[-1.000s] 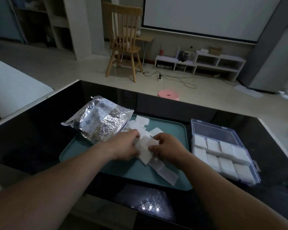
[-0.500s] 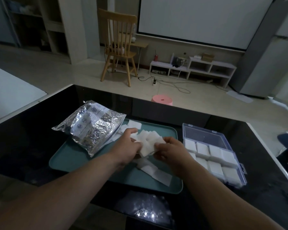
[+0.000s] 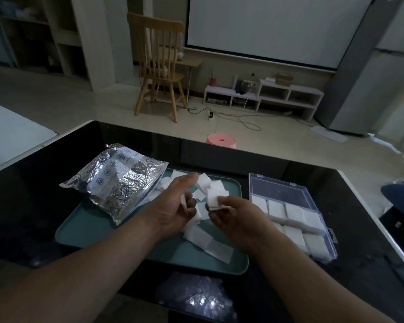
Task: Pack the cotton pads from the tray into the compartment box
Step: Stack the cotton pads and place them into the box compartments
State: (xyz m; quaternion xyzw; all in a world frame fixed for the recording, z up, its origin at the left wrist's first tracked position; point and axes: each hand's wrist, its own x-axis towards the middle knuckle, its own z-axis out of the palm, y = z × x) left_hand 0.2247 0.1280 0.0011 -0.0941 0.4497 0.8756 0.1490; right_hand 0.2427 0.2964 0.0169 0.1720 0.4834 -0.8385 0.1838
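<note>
The right hand (image 3: 233, 215) pinches a stack of cotton pads (image 3: 216, 198) mid-frame. The compartment box (image 3: 278, 190) lies just right of it, farther from the left hand (image 3: 175, 206) — whether that hand grips anything, I cannot tell.

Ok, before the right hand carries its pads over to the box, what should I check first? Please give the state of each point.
1. Grip: the right hand pinches a stack of cotton pads: ok.
2. The lid of the compartment box is open: ok.
3. Free room in the box: cannot tell; every visible compartment holds pads.
4. The left hand is empty: cannot tell; a white edge shows by its fingers.
5. The way from the tray to the box: ok, nothing stands between them.
</note>
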